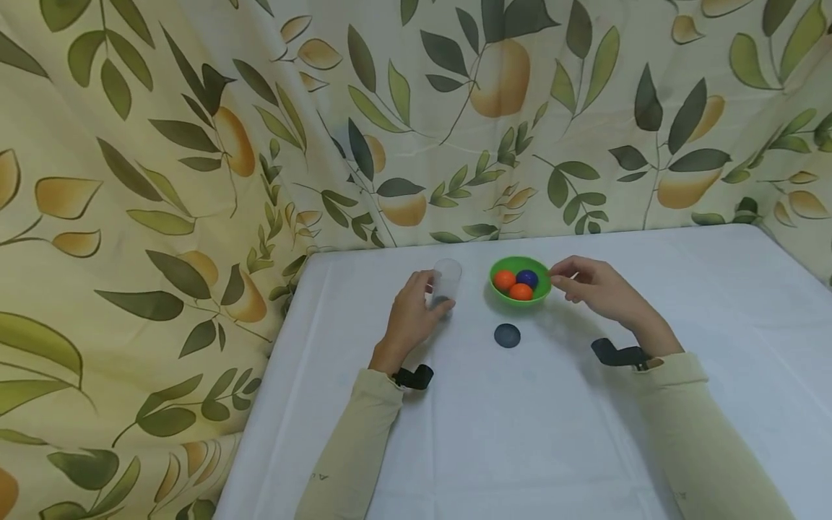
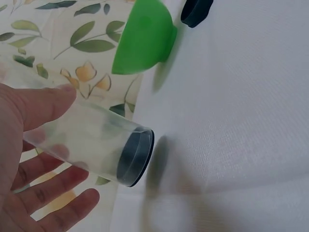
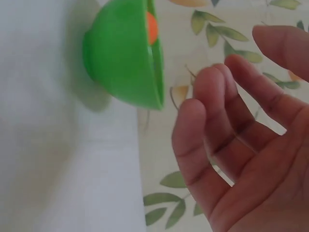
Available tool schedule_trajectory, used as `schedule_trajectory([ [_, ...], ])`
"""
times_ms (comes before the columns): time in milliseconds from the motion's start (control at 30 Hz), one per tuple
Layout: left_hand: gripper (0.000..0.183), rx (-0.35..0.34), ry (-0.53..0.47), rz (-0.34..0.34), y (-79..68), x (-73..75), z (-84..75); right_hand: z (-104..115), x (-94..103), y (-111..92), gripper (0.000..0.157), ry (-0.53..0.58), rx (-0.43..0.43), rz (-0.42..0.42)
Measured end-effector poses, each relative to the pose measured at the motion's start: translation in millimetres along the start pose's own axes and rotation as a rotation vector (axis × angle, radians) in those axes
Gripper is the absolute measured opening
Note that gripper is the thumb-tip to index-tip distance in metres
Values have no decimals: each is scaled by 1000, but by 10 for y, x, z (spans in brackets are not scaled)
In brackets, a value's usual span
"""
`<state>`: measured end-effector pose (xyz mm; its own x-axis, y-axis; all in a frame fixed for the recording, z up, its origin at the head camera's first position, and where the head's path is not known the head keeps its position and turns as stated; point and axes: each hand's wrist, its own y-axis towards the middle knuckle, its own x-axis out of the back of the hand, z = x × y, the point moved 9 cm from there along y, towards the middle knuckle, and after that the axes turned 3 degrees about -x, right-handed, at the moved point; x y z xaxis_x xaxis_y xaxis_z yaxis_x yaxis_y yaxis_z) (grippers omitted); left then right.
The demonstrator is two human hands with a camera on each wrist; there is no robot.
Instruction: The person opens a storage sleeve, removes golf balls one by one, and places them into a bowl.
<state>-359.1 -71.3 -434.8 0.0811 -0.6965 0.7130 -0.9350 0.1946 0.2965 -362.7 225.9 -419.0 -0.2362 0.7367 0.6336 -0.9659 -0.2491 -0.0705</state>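
Observation:
My left hand (image 1: 414,307) holds a clear plastic cylinder (image 1: 448,278) with a dark base, thumb on one side and fingers round the other. In the left wrist view the cylinder's dark base (image 2: 135,157) is close over the white cloth, and nothing shows inside. To its right stands a green bowl (image 1: 520,302) containing two orange balls (image 1: 504,280) and a dark blue ball (image 1: 527,279). My right hand (image 1: 601,290) hovers at the bowl's right rim, fingers loosely bent and holding nothing. In the right wrist view a gap separates the fingertips (image 3: 189,113) from the bowl.
A round dark cap (image 1: 507,336) lies on the table in front of the bowl. White cloth covers the table (image 1: 520,433). Behind it and to the left hangs a curtain (image 1: 292,144) printed with leaves and fruit.

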Motion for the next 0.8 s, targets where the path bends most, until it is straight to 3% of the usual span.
schedule_trajectory([
  [267,54,106,-81,-43,-7,-4,184,-54,223,-103,40,-5,-25,-1],
  [533,54,125,-108,-39,-22,-5,277,-72,417,-176,39,-40,-39,-46],
  [667,59,155,-80,21,-21,-27,339,-81,475,-198,40,-57,-40,-64],
  [800,70,201,-17,148,-82,-54,460,-110,474,-202,41,-89,-50,-74],
])
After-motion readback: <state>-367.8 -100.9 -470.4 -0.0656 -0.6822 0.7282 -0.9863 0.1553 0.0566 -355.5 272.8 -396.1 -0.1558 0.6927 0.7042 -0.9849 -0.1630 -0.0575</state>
